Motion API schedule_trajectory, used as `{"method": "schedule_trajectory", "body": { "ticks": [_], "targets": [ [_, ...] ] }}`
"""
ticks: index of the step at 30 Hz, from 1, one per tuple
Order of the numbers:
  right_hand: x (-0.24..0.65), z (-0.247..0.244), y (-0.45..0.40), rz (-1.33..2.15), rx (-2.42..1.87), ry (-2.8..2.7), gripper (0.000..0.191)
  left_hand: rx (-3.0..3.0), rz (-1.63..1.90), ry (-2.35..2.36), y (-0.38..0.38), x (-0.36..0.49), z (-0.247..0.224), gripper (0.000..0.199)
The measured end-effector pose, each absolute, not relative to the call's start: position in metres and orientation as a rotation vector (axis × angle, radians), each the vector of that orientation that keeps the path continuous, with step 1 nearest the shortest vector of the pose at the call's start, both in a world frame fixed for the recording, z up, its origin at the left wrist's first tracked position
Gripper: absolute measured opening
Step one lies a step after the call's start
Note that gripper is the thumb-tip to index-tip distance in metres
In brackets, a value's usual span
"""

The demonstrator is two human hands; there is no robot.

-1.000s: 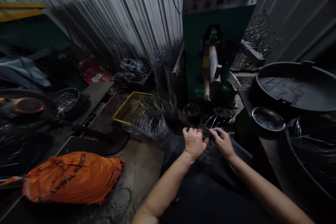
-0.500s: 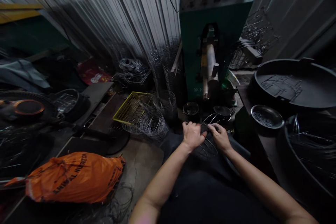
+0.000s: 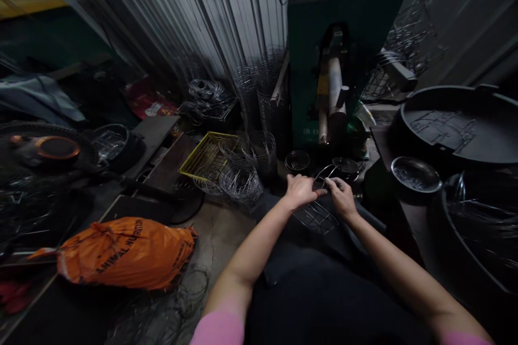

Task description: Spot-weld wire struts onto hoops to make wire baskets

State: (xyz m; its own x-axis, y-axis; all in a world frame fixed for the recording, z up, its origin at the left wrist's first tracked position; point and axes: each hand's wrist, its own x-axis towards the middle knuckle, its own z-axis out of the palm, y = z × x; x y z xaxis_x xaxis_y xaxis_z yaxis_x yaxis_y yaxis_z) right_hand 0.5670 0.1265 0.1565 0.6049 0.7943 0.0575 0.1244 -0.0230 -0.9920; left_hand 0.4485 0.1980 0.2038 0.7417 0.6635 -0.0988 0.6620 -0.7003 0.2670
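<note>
A thin wire frame (image 3: 318, 216) with bars and a curved upper part is held over my lap, below the green machine (image 3: 307, 81). My left hand (image 3: 301, 191) is closed on its left upper side. Opposite it, my right hand (image 3: 341, 194) pinches the wire at the upper right, with the fingertips close to those of my left hand. Just beyond my hands are a small dark bowl (image 3: 297, 160) and a round dish (image 3: 346, 165).
Wire rings (image 3: 242, 180) stand beside a yellow basket (image 3: 190, 171) on the left. An orange sack (image 3: 129, 253) lies lower left. On the right are a metal bowl (image 3: 437, 184) of small pieces and a large round pan (image 3: 408, 124).
The view has shifted, so the surroundings sit slightly higher and further right. The wire frame has tilted, and its barred face now shows more. Both hands still hold it.
</note>
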Motion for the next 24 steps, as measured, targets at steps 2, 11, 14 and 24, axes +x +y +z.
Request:
{"method": "schedule_trajectory", "body": {
  "ticks": [2,11,14,24],
  "targets": [
    [0.566,0.157,0.126,0.639,-1.525,-0.810,0.034,2.732,0.084,1.106,0.191,0.452,0.199,0.053],
    [0.566,0.166,0.119,0.605,-1.521,-0.794,0.032,2.748,0.272,1.123,0.175,0.461,0.189,0.036],
    [0.566,0.165,0.120,0.614,-1.504,-0.763,0.033,2.754,0.297,1.109,0.177,0.463,0.189,0.036],
    [0.567,0.156,0.131,0.655,-1.411,-0.615,0.033,2.803,0.363,1.120,0.189,0.470,0.199,0.036]
  ]
}}
